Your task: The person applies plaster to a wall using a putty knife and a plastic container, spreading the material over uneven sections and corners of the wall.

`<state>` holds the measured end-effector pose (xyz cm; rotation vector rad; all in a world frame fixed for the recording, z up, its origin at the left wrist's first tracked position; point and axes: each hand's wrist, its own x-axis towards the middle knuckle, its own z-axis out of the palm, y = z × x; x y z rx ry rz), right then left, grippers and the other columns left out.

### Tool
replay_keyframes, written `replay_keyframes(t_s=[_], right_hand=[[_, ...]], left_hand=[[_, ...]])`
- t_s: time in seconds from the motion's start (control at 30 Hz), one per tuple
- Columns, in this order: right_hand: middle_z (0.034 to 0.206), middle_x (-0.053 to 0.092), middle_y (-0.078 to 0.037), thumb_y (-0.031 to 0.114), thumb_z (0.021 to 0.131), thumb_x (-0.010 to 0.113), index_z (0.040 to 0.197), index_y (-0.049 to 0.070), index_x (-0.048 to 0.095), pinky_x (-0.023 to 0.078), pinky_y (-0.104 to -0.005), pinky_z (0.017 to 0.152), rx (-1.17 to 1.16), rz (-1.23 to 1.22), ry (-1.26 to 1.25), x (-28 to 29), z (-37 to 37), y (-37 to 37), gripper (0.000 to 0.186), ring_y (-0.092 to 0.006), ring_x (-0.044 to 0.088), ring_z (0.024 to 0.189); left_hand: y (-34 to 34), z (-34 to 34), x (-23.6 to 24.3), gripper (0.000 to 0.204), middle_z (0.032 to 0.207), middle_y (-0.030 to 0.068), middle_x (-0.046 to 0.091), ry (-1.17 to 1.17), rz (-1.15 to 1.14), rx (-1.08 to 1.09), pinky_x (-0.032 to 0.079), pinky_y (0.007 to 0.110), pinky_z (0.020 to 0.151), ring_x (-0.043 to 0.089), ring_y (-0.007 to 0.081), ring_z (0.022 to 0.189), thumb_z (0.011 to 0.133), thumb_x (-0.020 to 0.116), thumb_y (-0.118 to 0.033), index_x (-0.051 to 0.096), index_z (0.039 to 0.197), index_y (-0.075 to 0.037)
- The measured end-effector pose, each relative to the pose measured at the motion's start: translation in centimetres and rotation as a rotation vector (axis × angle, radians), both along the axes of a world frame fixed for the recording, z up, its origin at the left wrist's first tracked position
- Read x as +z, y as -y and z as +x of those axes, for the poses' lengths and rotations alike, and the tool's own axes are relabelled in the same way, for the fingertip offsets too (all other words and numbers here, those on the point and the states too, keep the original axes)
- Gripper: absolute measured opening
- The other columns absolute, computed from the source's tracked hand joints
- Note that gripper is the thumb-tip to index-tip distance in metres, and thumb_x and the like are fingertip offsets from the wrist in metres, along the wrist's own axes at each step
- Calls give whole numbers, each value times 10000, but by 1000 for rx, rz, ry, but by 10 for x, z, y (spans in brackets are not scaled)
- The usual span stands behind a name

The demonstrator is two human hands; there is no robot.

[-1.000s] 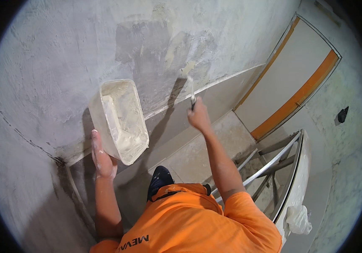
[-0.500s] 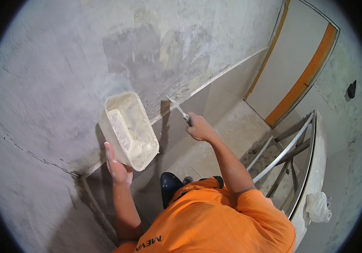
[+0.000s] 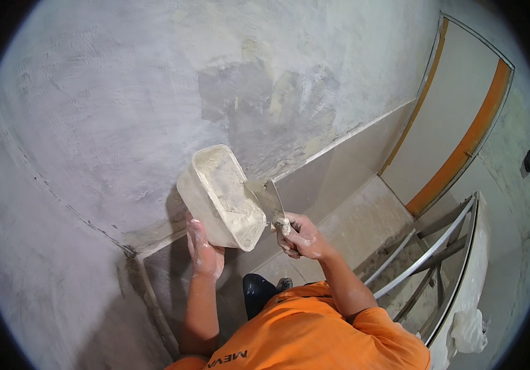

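- Cupped the left hand (image 3: pixel 205 251) under and along the pale tub (image 3: pixel 200 209), near the wall (image 3: pixel 123 111), grip closed against it.
- Clamped the right hand (image 3: pixel 302 237) on the putty knife (image 3: pixel 272 202), blade at the tub's rim.
- Apparently coated much of the wall; left the darker patch (image 3: pixel 234 92) thinly covered, with filler (image 3: pixel 244 219) unused.

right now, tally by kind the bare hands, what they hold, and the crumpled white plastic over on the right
Hands: 2, the left hand and the right hand
Tub: 1, in the left hand
Putty knife: 1, in the right hand
Crumpled white plastic: 1
Total: 5
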<state>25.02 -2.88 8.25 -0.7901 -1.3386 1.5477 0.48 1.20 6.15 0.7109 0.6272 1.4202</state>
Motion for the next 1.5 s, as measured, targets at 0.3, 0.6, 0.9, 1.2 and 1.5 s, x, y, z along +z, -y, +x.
replay_keyframes(t_s=[0.3,0.6,0.9,1.2,1.5], right_hand=[[638,493,-47,310,1016,544,1006,48,545,372,-285,506,-198,194,211,-18,-13,-9,262,-135,451,525],[785,554,-264,202,976,559,1076,17,501,425,-484,637,-416,522,545,-18,-17,-19,218,-502,529,746],[753,571,-259,211,965,590,1067,-5,529,449,-465,647,-576,344,687,-36,-9,-34,246,-464,567,701],[736,619,-106,221,855,732,1102,9,650,436,-303,600,-400,398,495,6,-23,-5,336,-145,482,607],[677,548,20,155,856,764,1032,-14,678,387,-235,535,-499,226,392,3,-28,-5,259,-47,461,586]], left_hand=[[13,8,13,807,1557,59,300,1,45,46,350,437,1132,345,245,1413,978,542,-540,147,1577,-172],[13,9,18,759,1521,139,334,-180,167,139,328,417,1134,367,264,1376,1013,501,-477,180,1546,-42],[4,-12,15,741,1532,147,332,-84,145,27,334,421,1133,382,270,1377,1024,453,-474,178,1547,-27],[-3,-34,27,781,1456,139,402,-309,450,313,339,386,1103,405,239,1329,988,549,-462,213,1508,14],[1,-20,39,726,1342,153,479,-677,692,190,341,366,1080,457,228,1253,940,652,-433,347,1389,50]])
